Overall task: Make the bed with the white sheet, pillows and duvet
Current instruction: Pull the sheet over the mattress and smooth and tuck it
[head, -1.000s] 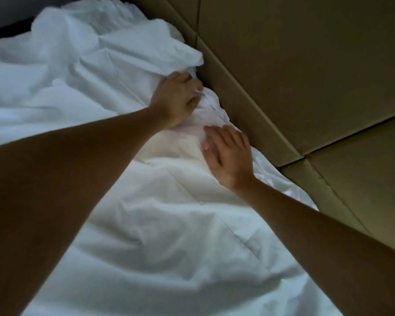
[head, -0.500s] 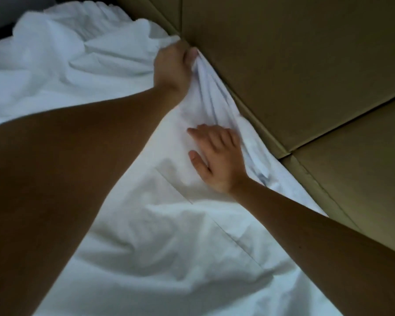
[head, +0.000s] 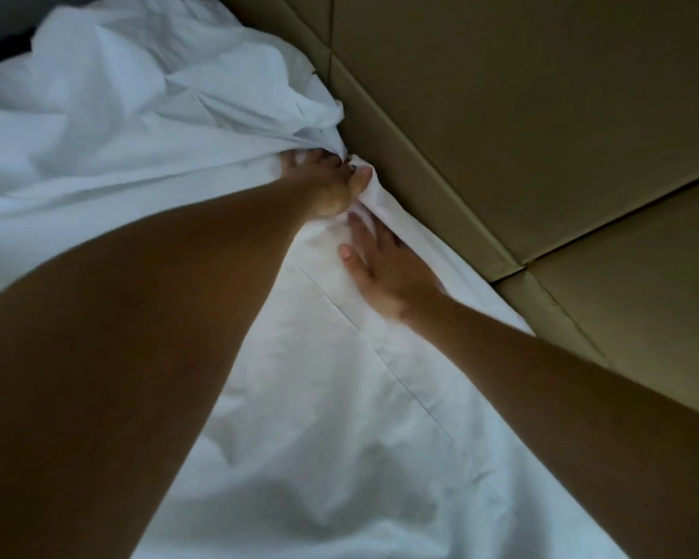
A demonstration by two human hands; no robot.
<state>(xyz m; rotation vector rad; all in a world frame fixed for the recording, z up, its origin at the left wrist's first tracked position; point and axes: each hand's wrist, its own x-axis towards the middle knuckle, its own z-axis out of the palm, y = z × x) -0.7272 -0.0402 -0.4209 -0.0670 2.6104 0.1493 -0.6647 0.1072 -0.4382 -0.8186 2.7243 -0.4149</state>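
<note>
Down from its higher spot against the panel a moment ago, the left hand (head: pixel 331 187) has come to just above the right hand (head: pixel 384 268), bringing a fold of the white sheet (head: pixel 340 417) with it. The right hand has hardly shifted. I judge from this that the sheet's edge is being drawn tight and worked in along the panel, so the task is at its first stage. No pillow can be made out yet.

Nearest, across the lower half of the frame, both bare forearms reach over a fairly smooth stretch of sheet. A stitched line (head: pixel 380 357) runs diagonally through it. Just right of centre, the right hand lies flat with straight, spread fingers, pressing the cloth down beside the panel's base and holding nothing. Just above it, the left hand is clenched round a bunch of the sheet, with the thumb and curled fingers pinching the fold against the panel's foot.

Farther off, in the upper left, white fabric is heaped in crumpled folds (head: pixel 138 86). Whether that is more sheet or the duvet cannot be told. Brown padded panels (head: pixel 521 115) fill the upper right.

No box, basket or other container shows. The only place that takes anything in is the seam between bed and panel, where the sheet's edge goes down out of sight.
</note>
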